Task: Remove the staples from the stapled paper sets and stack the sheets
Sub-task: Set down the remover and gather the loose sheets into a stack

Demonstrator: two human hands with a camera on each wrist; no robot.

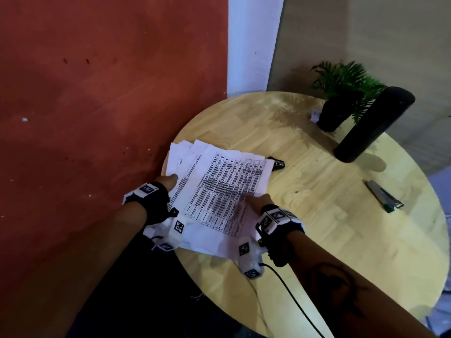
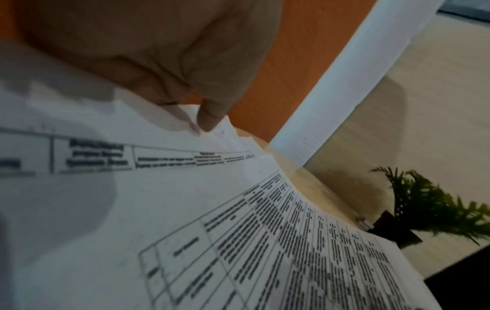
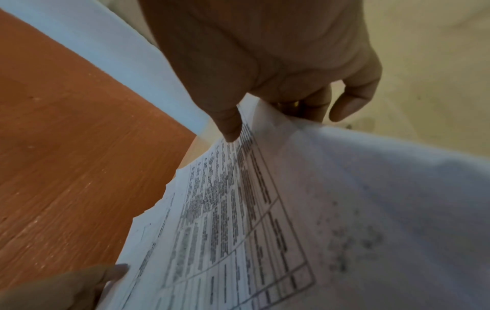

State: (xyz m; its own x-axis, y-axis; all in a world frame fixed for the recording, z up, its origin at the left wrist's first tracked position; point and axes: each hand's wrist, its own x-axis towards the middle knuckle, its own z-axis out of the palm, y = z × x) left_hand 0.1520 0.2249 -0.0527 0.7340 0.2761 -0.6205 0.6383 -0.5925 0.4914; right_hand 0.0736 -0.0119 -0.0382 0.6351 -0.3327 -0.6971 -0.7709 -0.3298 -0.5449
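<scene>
A loose stack of printed sheets (image 1: 219, 186) lies fanned at the left edge of the round wooden table (image 1: 317, 240), the top sheet showing a table of text. My left hand (image 1: 170, 182) holds the stack's left side, with its thumb (image 2: 209, 120) on a torn-looking paper corner and its fingers hidden beneath. My right hand (image 1: 256, 200) pinches the near right side of the sheets (image 3: 265, 209), thumb (image 3: 230, 128) on top and fingers (image 3: 347, 104) curled under the edge. A small black tool (image 1: 277, 163) lies just beyond the stack's far right corner.
A tall black cylinder (image 1: 373, 123) and a potted green plant (image 1: 341, 96) stand at the table's far side. A grey and green marker (image 1: 383, 197) lies on the right. The red wall (image 1: 97, 118) is close on the left. A black cable (image 1: 292, 296) trails from my right wrist.
</scene>
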